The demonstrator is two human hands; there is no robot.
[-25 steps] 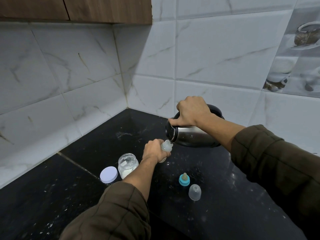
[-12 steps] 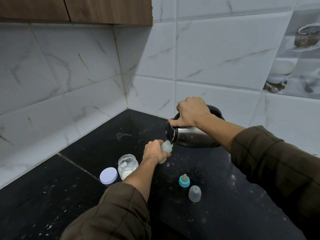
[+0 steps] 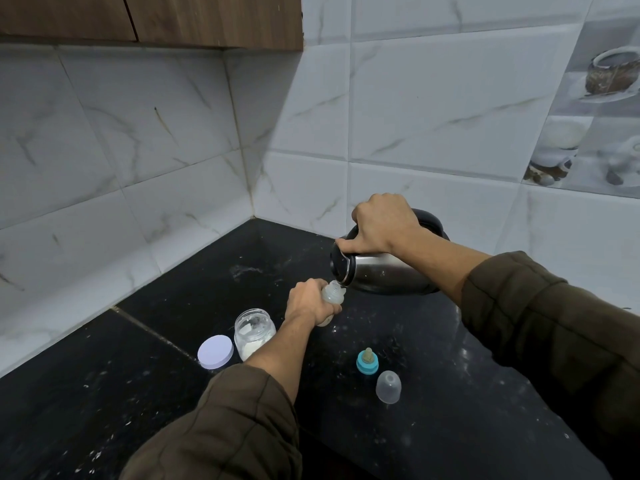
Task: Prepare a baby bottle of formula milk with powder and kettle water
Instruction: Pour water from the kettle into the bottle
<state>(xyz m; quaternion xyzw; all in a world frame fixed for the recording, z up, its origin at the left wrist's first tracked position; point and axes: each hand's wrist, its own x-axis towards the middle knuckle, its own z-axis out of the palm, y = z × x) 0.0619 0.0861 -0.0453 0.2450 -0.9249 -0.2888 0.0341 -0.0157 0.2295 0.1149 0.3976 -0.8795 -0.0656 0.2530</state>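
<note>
"Now, from the left: what stands on the countertop [image 3: 138, 393]?"

"A pale lid [image 3: 215, 351] lies flat. Just to its right stands the open powder jar [image 3: 254, 332], white powder inside."

"Next to the right?"

"The left hand [image 3: 308, 301]. Its fingers are wrapped round the body of the baby bottle [image 3: 333, 293] and hold it off the surface. The bottle's long axis is tilted, with the open mouth up and to the right."

"And what does the mouth face?"

"The spout of the kettle [image 3: 384, 273]. The kettle is tipped to the left, spout low, base raised to the right. The right hand [image 3: 384, 225] grips its handle from above, thumb near the lid."

"Do spout and mouth touch?"

"Cannot tell. They meet at one spot in this view, and any water stream is too small to see."

"State the relation that governs the pour."

"The spout lies directly right of the bottle mouth and just above it. The left hand is the nearer one to the bottle. The right hand controls only the tilt. In my judgement, any sideways drift of either hand would put water on the counter."

"Remaining parts?"

"Nearer and to the right stand the teal-ringed teat [image 3: 367, 361] and the clear cap [image 3: 388, 386], both well apart from the bottle and not yet fitted."
</note>
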